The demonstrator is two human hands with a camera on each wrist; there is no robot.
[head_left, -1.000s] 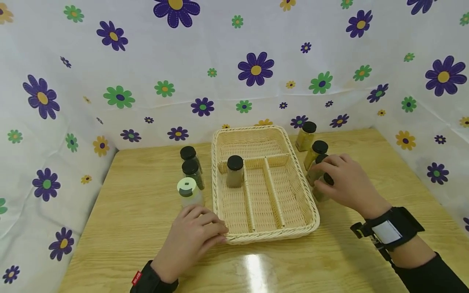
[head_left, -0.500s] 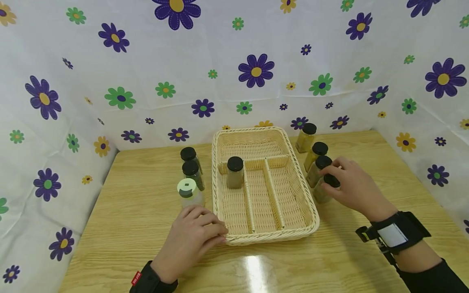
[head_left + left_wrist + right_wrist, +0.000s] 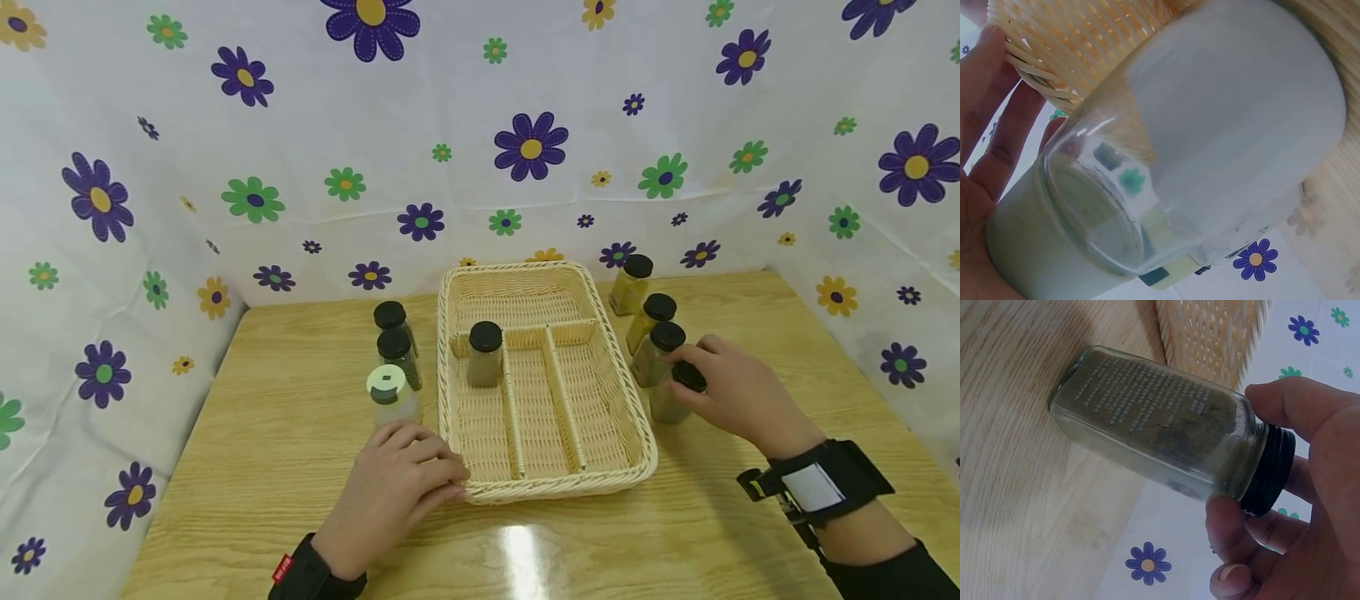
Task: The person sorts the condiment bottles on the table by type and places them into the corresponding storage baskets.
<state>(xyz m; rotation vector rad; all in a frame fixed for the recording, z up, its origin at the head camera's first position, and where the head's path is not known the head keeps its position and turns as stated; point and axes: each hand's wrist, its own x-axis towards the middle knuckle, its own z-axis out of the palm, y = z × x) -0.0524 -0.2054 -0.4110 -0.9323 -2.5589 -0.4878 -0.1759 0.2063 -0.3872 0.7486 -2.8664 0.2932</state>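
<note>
Glass jar (image 3: 1154, 425) pinched in right hand (image 3: 738, 396), left hand (image 3: 397, 483) gripping basket (image 3: 562, 485)

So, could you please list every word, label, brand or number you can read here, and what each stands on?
None is clear enough to quote.
Jar pinched by the right hand: several lines of pale print, too blurred to read.
Red tag at the left wrist: pale marks, too small to read.

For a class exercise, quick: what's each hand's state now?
Left hand: touching the beige woven rectangular basket; whether gripping cannot be told.
Right hand: holding a square-sided, black-lidded clear glass jar.
</note>
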